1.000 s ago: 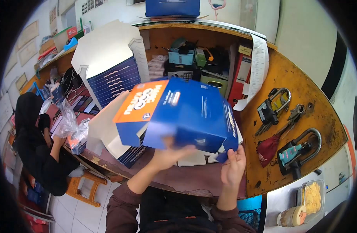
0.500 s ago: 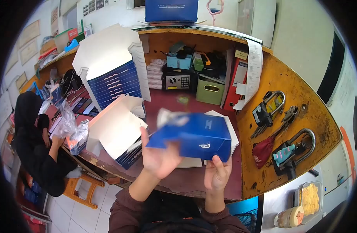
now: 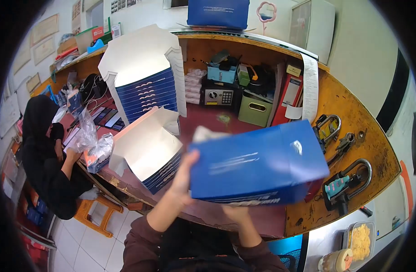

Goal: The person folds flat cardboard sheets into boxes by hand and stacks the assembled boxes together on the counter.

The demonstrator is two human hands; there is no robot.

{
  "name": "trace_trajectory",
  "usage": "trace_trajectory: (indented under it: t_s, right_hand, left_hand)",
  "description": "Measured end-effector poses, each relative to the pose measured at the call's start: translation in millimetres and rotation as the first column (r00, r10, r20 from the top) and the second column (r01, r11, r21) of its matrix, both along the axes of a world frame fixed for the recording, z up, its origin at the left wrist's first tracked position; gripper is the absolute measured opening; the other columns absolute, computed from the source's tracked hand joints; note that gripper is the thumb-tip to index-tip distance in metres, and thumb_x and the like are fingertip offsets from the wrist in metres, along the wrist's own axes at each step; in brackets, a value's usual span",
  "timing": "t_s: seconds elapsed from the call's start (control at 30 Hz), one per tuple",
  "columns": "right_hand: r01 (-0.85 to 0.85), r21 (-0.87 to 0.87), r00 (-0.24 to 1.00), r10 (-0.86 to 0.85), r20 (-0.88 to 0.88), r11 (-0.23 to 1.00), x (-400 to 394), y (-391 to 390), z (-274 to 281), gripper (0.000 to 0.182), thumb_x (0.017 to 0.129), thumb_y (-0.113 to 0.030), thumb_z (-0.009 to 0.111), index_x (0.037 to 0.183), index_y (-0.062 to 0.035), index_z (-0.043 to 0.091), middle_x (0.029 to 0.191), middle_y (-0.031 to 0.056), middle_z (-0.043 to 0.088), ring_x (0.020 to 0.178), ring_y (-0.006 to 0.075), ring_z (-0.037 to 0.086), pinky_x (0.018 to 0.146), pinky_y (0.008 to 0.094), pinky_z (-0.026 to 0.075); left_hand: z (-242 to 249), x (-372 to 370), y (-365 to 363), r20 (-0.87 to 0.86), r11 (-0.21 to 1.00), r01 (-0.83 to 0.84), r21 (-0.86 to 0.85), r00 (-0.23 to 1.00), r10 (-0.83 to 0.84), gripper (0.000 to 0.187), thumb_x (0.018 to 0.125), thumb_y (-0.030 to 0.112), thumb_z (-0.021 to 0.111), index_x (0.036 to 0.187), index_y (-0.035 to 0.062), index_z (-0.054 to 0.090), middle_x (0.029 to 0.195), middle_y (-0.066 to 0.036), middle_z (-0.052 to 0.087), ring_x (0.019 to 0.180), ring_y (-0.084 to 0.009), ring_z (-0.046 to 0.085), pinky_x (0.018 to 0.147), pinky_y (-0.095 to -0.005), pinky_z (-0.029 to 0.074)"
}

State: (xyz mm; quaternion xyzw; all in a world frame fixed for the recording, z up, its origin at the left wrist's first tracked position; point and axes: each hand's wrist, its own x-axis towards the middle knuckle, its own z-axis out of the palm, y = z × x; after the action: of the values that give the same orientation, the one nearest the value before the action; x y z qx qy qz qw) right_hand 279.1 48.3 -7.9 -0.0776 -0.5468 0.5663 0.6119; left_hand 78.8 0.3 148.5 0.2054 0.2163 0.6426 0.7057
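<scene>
A blue cardboard box [image 3: 257, 163] with white print is held in the air above the table, tilted and slightly blurred. My left hand [image 3: 183, 179] grips its left end, with the thumb along the edge. Beneath the near side is my right hand [image 3: 237, 214], its fingers hidden by the box. Something whitish and blurred [image 3: 208, 134] shows behind the box's far left corner. To the left stands an open box [image 3: 149, 149] with a white inside. Behind it rises a stack of nested blue boxes [image 3: 146, 95] with raised white flaps.
A person in black [image 3: 45, 158] sits at the left by a plastic-wrapped packet [image 3: 97, 152] and an orange stool [image 3: 97, 215]. A small safe [image 3: 218, 96], a green bin [image 3: 254, 109] and a red binder [image 3: 288, 95] stand at the back. Padlocks [image 3: 348, 186] lie on the right-hand wood.
The blue box has turned over and come up closer to the camera, now showing a broad printed face. My left hand went from spread fingers to gripping its end; my right hand moved beneath it.
</scene>
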Motion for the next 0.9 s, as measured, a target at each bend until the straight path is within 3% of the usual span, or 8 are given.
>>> trace_trajectory:
  t_s: [0.1, 0.23, 0.4, 0.5, 0.63, 0.77, 0.83, 0.9]
  right_hand:
    - [-0.488, -0.407, 0.814, 0.235, -0.531, 0.772, 26.0, 10.6, -8.9, 0.060, 0.089, -0.039, 0.045, 0.131, 0.0002, 0.030, 0.130, 0.0173, 0.037, 0.117, 0.0295, 0.040, 0.099, 0.0418, 0.033]
    - [-0.109, -0.246, 0.994, 0.107, -0.022, 0.963, 38.6, -7.8, 92.6, 0.039, 0.086, -0.024, 0.052, 0.115, 0.0021, 0.047, 0.102, 0.0107, 0.057, 0.090, 0.0178, 0.056, 0.081, 0.0297, 0.046]
    - [-0.025, -0.499, 0.985, -0.064, -0.161, 0.866, 13.2, -13.3, 106.5, 0.033, 0.089, -0.024, 0.050, 0.110, 0.0017, 0.051, 0.091, 0.0088, 0.062, 0.072, 0.0133, 0.058, 0.064, 0.0237, 0.047]
    - [0.090, -0.362, 0.981, -0.145, -0.127, 0.928, -20.5, -21.8, 104.8, 0.027, 0.090, -0.019, 0.048, 0.109, 0.0007, 0.051, 0.097, 0.0069, 0.059, 0.083, 0.0144, 0.057, 0.074, 0.0253, 0.046]
    - [0.189, -0.159, 0.948, -0.222, -0.227, 0.969, -41.0, -25.3, 101.3, 0.029, 0.086, -0.012, 0.054, 0.111, 0.0019, 0.049, 0.105, 0.0100, 0.056, 0.095, 0.0190, 0.055, 0.085, 0.0311, 0.043]
    - [0.413, -0.202, 0.880, -0.446, -0.161, 0.888, -62.5, -41.8, 119.4, 0.030, 0.084, -0.009, 0.057, 0.110, 0.0019, 0.048, 0.103, 0.0104, 0.055, 0.094, 0.0196, 0.054, 0.086, 0.0330, 0.043]
    - [0.495, -0.075, 0.869, -0.490, 0.070, 0.866, -65.9, -45.7, 115.5, 0.034, 0.084, -0.008, 0.056, 0.114, 0.0016, 0.044, 0.108, 0.0098, 0.052, 0.097, 0.0188, 0.052, 0.087, 0.0335, 0.042]
    - [0.528, -0.014, 0.849, -0.528, 0.012, 0.849, -70.3, -37.2, 108.5, 0.033, 0.085, -0.010, 0.054, 0.115, 0.0014, 0.044, 0.108, 0.0093, 0.052, 0.098, 0.0191, 0.052, 0.087, 0.0341, 0.042]
  left_hand:
    - [-12.1, -44.9, 6.2, -0.276, 0.998, -0.026, 0.055, 0.960, 0.041, 0.050, 0.085, 0.036, 0.052, 0.119, 0.0003, 0.046, 0.114, -0.013, 0.055, 0.101, -0.0212, 0.055, 0.087, -0.0325, 0.046]
    - [-8.7, -76.8, 13.6, -0.738, 0.968, 0.119, 0.219, 0.670, 0.084, 0.052, 0.085, 0.038, 0.052, 0.119, -0.0007, 0.046, 0.113, -0.012, 0.055, 0.099, -0.0176, 0.056, 0.084, -0.0283, 0.047]
    - [-32.9, -51.1, -4.0, -0.199, 0.906, 0.029, 0.423, 0.978, 0.062, 0.057, 0.085, 0.047, 0.050, 0.115, -0.0005, 0.049, 0.111, -0.011, 0.054, 0.096, -0.0213, 0.055, 0.087, -0.0338, 0.043]
    - [-56.5, -15.4, -11.0, -0.856, 0.844, 0.459, 0.278, 0.516, 0.001, 0.049, 0.092, 0.032, 0.042, 0.131, 0.0025, 0.036, 0.122, -0.012, 0.049, 0.113, -0.0212, 0.043, 0.097, -0.0347, 0.030]
    - [-55.5, 11.4, -16.4, 0.186, 0.734, 0.509, 0.450, 0.750, -0.634, 0.046, 0.091, 0.044, 0.035, 0.103, 0.0019, 0.050, 0.082, -0.005, 0.054, 0.070, -0.0202, 0.056, 0.058, -0.0285, 0.045]
    - [-61.2, 29.8, -5.6, -0.234, 0.926, 0.026, 0.377, 0.970, 0.068, 0.043, 0.084, 0.047, 0.047, 0.099, 0.0060, 0.050, 0.077, -0.006, 0.049, 0.063, -0.0186, 0.051, 0.052, -0.0264, 0.037]
    - [-47.7, 33.4, 1.3, -0.585, 0.708, -0.104, 0.698, 0.486, 0.649, 0.044, 0.080, 0.037, 0.057, 0.108, 0.0051, 0.047, 0.087, -0.006, 0.052, 0.067, -0.0190, 0.051, 0.055, -0.0279, 0.039]
    - [-42.1, 37.3, -3.8, -0.534, 0.809, -0.230, 0.541, 0.650, 0.541, 0.028, 0.083, 0.021, 0.054, 0.105, 0.0038, 0.051, 0.092, -0.006, 0.053, 0.072, -0.0153, 0.053, 0.056, -0.0241, 0.042]
